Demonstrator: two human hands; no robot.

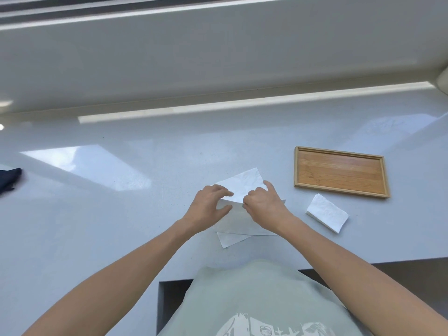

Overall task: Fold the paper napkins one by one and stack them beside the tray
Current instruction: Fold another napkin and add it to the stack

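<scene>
A white paper napkin [244, 184] lies partly folded in the middle of the pale counter. My left hand [208, 207] pinches its near-left edge and my right hand [263, 204] grips its right side. Under my hands lie more flat napkins [232, 238], their corners sticking out toward me. A wooden tray [339, 151] rests empty to the right. In front of the tray sits a small stack of folded napkins [327, 213], apart from my hands.
A dark cloth [9, 180] lies at the far left of the counter [97, 226]. The counter's near edge has a cut-out [174, 299] close to my body. A wall rises behind the counter.
</scene>
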